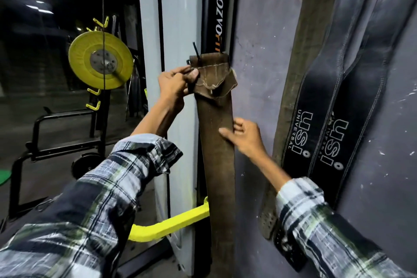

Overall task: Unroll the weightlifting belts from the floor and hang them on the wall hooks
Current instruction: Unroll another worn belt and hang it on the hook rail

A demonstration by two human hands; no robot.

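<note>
The brown leather belt (pixel 216 133) hangs unrolled against the wall; the left hand (pixel 173 86) pinches its buckle end, apparently at a hook, while the right hand (pixel 244 135), fingers apart, steadies the strap. Two black belts (pixel 338 101) and an olive belt (pixel 293 70) already hang alongside.

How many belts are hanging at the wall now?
3: a brown belt held by both hands, an olive belt right of it, a black belt furthest right. More may hang beyond the frame.
</note>
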